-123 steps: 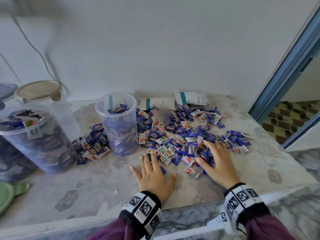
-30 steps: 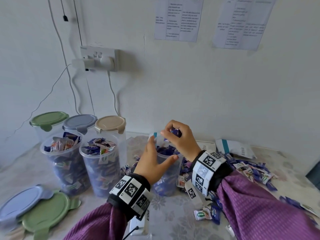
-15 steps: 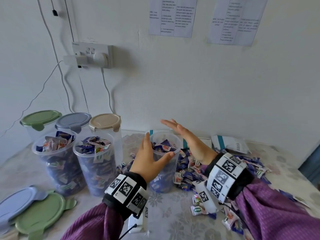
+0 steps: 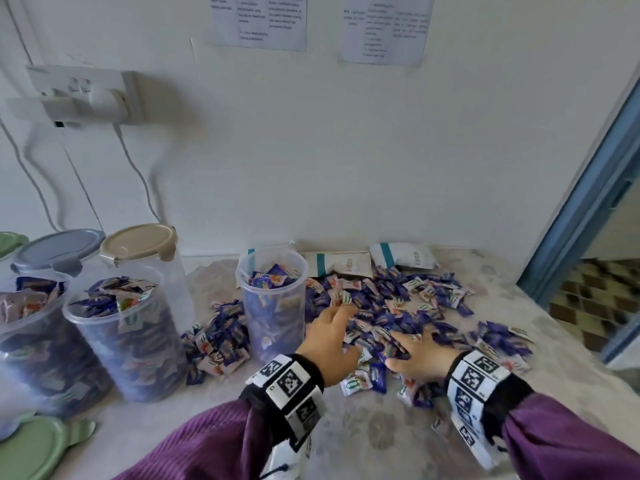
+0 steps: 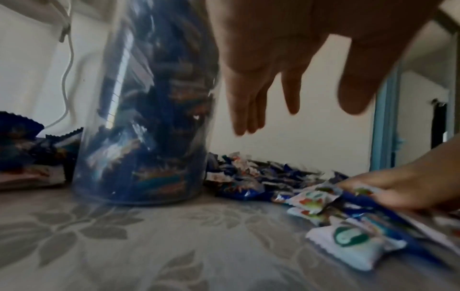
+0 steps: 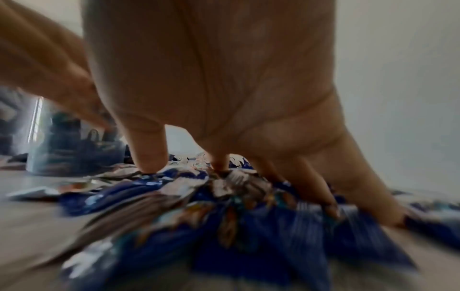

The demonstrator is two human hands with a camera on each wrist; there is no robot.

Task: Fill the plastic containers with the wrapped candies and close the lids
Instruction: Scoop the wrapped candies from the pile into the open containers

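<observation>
The open clear container (image 4: 272,303), nearly full of wrapped candies, stands upright on the flower-patterned table (image 4: 363,441). Just right of the container, the left hand (image 4: 329,344) hangs with straight, slightly spread fingers over the loose candy pile (image 4: 391,306). Further right of it, the right hand (image 4: 420,356) rests on the pile, spread fingers (image 6: 149,153) pressing wrappers, pinching none.

A white wall (image 4: 346,150) bears two printed sheets (image 4: 258,20), a socket (image 4: 83,93); blue doorframe (image 4: 585,209) at right.
</observation>
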